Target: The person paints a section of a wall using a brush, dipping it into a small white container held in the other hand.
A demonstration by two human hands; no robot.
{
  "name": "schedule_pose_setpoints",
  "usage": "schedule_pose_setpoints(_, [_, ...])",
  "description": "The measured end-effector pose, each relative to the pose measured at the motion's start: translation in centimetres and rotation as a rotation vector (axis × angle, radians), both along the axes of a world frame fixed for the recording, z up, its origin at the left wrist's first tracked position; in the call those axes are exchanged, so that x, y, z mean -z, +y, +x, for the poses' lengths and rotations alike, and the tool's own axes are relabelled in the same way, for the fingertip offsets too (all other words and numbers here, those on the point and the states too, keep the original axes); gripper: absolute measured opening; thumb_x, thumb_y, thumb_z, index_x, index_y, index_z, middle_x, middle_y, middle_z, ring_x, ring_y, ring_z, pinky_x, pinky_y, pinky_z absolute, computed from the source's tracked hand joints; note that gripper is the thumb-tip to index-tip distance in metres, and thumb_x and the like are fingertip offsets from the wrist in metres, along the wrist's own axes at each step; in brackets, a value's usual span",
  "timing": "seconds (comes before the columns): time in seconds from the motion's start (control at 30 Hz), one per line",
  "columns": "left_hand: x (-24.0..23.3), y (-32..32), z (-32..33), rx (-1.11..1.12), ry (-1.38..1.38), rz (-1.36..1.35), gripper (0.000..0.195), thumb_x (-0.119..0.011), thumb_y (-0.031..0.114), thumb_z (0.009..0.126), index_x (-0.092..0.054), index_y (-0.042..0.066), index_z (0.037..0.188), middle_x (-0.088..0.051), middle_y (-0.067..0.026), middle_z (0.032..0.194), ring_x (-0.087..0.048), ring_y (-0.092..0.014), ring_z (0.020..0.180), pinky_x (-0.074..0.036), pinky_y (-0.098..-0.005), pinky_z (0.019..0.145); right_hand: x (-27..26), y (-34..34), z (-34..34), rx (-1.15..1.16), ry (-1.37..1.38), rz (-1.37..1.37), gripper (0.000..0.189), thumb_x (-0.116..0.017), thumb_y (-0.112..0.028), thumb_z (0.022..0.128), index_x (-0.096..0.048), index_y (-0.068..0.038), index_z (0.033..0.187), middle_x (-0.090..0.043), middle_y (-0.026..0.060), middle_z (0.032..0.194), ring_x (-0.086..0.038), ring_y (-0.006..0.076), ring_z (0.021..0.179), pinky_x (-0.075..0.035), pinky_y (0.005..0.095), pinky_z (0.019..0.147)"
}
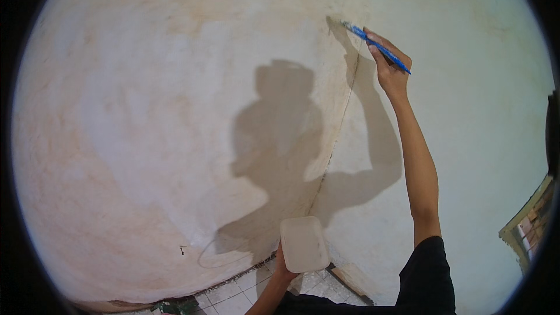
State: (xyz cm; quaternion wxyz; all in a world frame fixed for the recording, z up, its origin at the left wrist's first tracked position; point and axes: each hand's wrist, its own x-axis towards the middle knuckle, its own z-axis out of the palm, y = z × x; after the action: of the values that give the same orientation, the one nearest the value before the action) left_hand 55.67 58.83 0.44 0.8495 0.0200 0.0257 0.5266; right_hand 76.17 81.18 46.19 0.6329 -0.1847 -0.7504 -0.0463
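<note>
My right hand (389, 61) is raised at the upper right and grips a blue-handled paintbrush (376, 43). The whitish bristles (345, 23) point up and left, at or just before the left wall (175, 74), close to the cracked corner line (345, 109). Whether they touch the wall I cannot tell. Low in front of me, my left hand (283, 267) holds a pale tub (304, 245) with rounded corners by its left side. Its inside looks whitish, and I cannot tell how much it holds.
The right wall (472, 118) meets the left one at the corner. My shadow (280, 127) falls across both. Below lies a white tiled floor (232, 302), with a dark green item (183, 305) at the wall's foot. A framed opening (525, 223) shows at the far right.
</note>
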Motion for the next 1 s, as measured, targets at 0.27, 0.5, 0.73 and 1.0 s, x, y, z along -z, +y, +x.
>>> schedule_pose_setpoints(0.27, [-1.6, 0.0, 0.0, -0.024, 0.056, 0.000, 0.057, -0.039, 0.051, 0.102, -0.049, 0.012, 0.142, -0.061, -0.0096, 0.134, -0.063, -0.032, 0.117, -0.052, -0.0531, 0.099, 12.9, -2.1, -0.8, -0.017, -0.248, -0.157, 0.030, -0.065, 0.005, 0.086, -0.072, -0.003, 0.114, -0.071, 0.0142, 0.118, -0.071, 0.0256, 0.107, -0.053, 0.0305, 0.093])
schedule_pose_setpoints(0.5, [-2.0, 0.1, -0.1, 0.008, -0.033, 0.017, 0.058, -0.039, 0.052, 0.102, -0.048, 0.012, 0.143, -0.060, -0.0103, 0.135, -0.063, -0.033, 0.118, -0.052, -0.0550, 0.099, 9.0, -1.0, 0.4, -0.063, -0.398, -0.588, 0.022, -0.072, 0.001, 0.085, -0.075, -0.001, 0.106, -0.075, 0.0107, 0.107, -0.068, 0.0142, 0.094, -0.054, 0.0300, 0.083])
schedule_pose_setpoints(0.73, [-1.5, 0.6, 0.4, -0.003, -0.029, -0.017, 0.057, -0.041, 0.052, 0.101, -0.049, 0.013, 0.142, -0.060, -0.0100, 0.134, -0.064, -0.032, 0.116, -0.053, -0.0534, 0.098, -2.7, 0.9, 0.1, -0.060, 0.010, -0.066, 0.020, -0.066, 0.003, 0.088, -0.073, 0.004, 0.107, -0.073, 0.0143, 0.115, -0.068, 0.0193, 0.104, -0.051, 0.0295, 0.093])
schedule_pose_setpoints(1.0, [-1.3, 0.7, 1.3, -0.011, 0.031, 0.012, 0.055, -0.041, 0.051, 0.101, -0.050, 0.013, 0.141, -0.061, -0.0097, 0.133, -0.064, -0.032, 0.116, -0.053, -0.0534, 0.098, 9.1, -0.6, 3.0, -0.185, -0.191, -0.429, 0.022, -0.066, 0.002, 0.088, -0.076, -0.005, 0.107, -0.075, 0.0116, 0.107, -0.069, 0.0179, 0.101, -0.053, 0.0292, 0.090])
